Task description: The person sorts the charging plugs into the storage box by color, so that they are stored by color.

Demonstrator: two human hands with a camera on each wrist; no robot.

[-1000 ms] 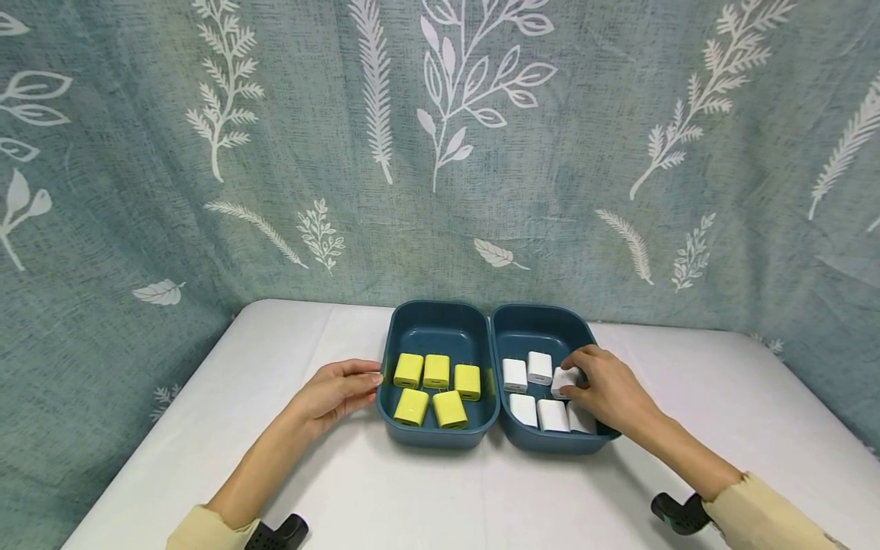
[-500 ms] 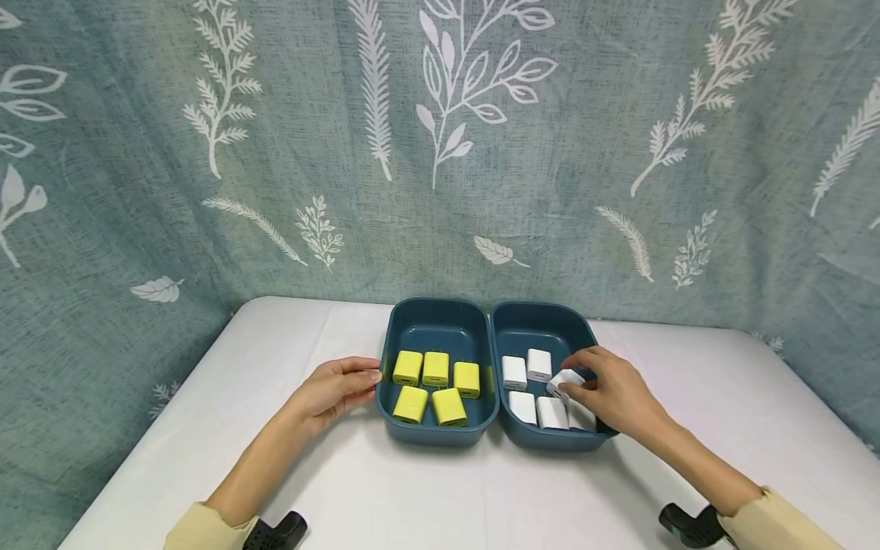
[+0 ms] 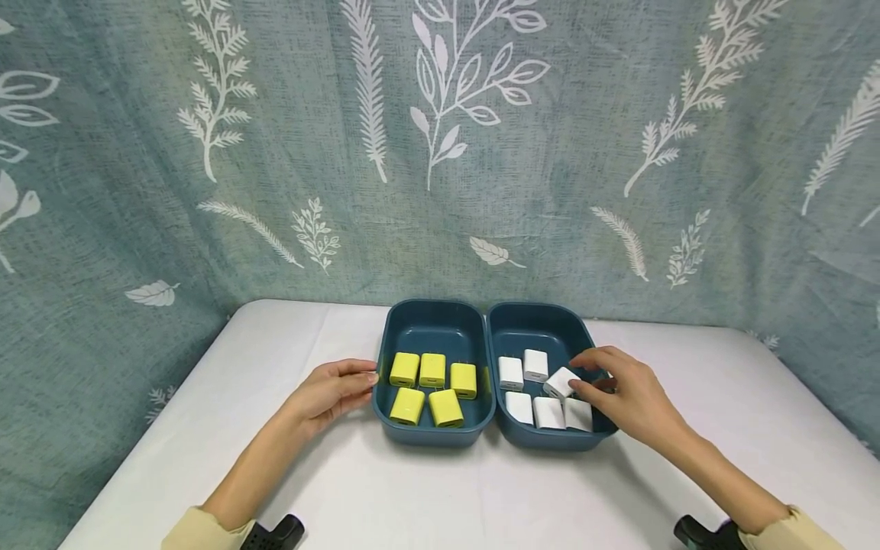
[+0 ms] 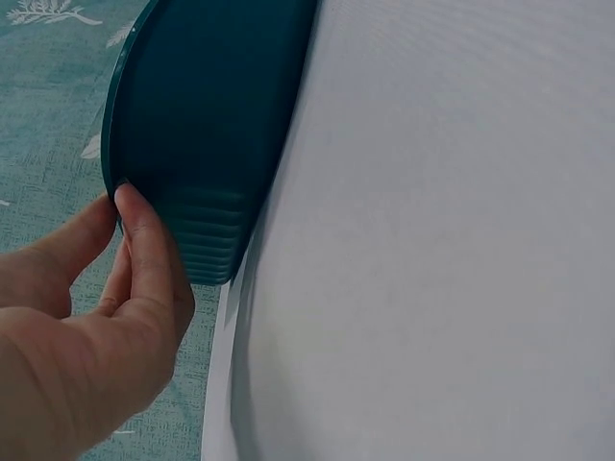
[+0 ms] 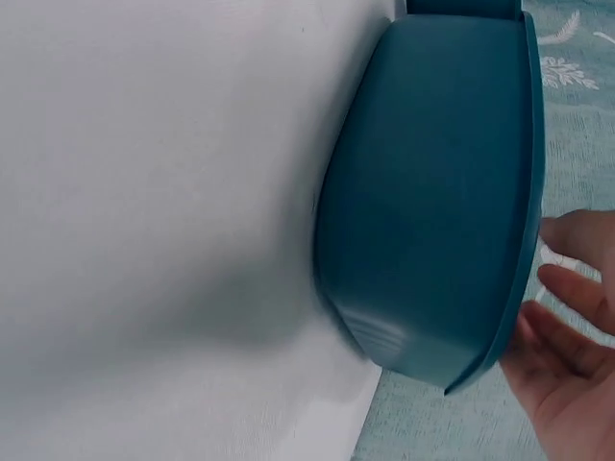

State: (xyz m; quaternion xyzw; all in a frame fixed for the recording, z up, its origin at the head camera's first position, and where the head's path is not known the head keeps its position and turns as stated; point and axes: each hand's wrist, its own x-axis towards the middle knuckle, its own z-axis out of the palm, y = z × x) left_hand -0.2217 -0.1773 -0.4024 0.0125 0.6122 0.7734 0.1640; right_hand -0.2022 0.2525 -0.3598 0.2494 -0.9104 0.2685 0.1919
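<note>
Several white USB charger blocks lie in the right dark blue bin (image 3: 543,441). Among them a tilted charger block (image 3: 560,382) rests askew just left of my right hand (image 3: 632,393), whose thumb and fingers stand slightly apart beside it. In the right wrist view, the bin wall hides the chargers from the loosely bent fingers (image 5: 575,293). My left hand (image 3: 330,393) touches the outer left side of the left dark blue bin (image 3: 433,437) with its fingertips; the left wrist view has these fingertips (image 4: 135,206) at the rim. Several yellow charger blocks (image 3: 431,370) lie in that bin.
The two bins stand side by side on a white-covered table (image 3: 440,496). A green-blue leaf-patterned curtain (image 3: 385,252) hangs behind and at the sides. Black wrist devices (image 3: 275,532) sit near both sleeves.
My right hand has turned the white charger block askew and drawn back slightly to the right, its fingers parting from it. The left hand stays at its bin.
</note>
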